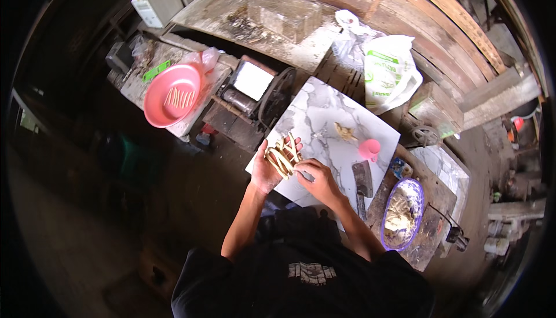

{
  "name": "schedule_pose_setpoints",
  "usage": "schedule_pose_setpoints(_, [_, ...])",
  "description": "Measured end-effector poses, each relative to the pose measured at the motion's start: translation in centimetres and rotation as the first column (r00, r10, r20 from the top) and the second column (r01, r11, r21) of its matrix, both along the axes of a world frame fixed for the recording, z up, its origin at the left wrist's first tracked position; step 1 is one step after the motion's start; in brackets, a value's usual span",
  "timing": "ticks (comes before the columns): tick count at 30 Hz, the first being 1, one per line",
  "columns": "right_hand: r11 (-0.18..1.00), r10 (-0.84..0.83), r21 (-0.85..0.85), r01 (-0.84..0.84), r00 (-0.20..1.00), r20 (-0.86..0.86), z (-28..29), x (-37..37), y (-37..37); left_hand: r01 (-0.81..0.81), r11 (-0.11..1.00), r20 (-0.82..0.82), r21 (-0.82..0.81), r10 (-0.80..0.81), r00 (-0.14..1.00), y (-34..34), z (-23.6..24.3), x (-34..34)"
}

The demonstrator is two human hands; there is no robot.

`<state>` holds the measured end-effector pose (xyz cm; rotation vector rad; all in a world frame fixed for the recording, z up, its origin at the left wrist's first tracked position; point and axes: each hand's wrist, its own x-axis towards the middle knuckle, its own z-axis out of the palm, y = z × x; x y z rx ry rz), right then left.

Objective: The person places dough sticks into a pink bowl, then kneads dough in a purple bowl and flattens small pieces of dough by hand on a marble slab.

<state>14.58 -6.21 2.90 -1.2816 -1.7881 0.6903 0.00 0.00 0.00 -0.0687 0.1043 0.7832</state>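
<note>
Several pale dough strips (280, 160) lie across the palm of my left hand (266, 174), which is turned up with its fingers curved around them. My right hand (317, 182) meets the strips from the right, thumb and fingertips pinched at their near ends. Both hands are over the near left edge of a white marbled tabletop (315, 112). On that top are a small lump of dough (346, 131), a pink cup (369, 149) and a dark-bladed cleaver (362, 179), its handle toward me.
Left, a pink basin (152, 99) holds several similar strips, beside a roller machine (243, 89) with a big wheel. Right, a purple-rimmed tub (384, 225) contains dough. A white plastic sack (389, 75) stands behind the table, near a wooden plank wall (431, 37).
</note>
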Motion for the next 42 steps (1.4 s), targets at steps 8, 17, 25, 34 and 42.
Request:
schedule_pose_setpoints(8, [0.993, 0.056, -0.097, -0.068, 0.991, -0.125, 0.1, -3.4, 2.1, -0.265, 0.960, -0.097, -0.090, 0.256, 0.962, -2.3, -0.5, -4.2])
schedule_pose_setpoints(17, [0.950, 0.248, -0.155, -0.271, 0.957, -0.153, -0.9, -8.8, 6.2, -0.528, 0.849, -0.177, 0.019, 0.523, 0.834, -1.2, 1.0, -10.6])
schedule_pose_setpoints(25, [0.762, 0.147, -0.452, -0.465, 0.803, -0.578, -2.5, -14.3, 9.7, -0.578, 0.802, -0.214, 0.150, 0.597, 0.773, 0.4, 2.1, -15.0])
schedule_pose_setpoints(34, [0.476, 0.085, -0.537, -0.697, 0.644, -0.760, -1.3, -16.6, 11.1, -0.433, 0.814, -0.343, 0.387, 0.563, 0.752, 1.7, 3.3, -15.7])
schedule_pose_setpoints(42, [0.433, 0.172, -0.617, -0.657, 0.733, -0.659, -1.3, -16.7, 13.1, -0.372, 0.774, -0.480, 0.513, 0.618, 0.623, 3.0, 1.8, -15.1])
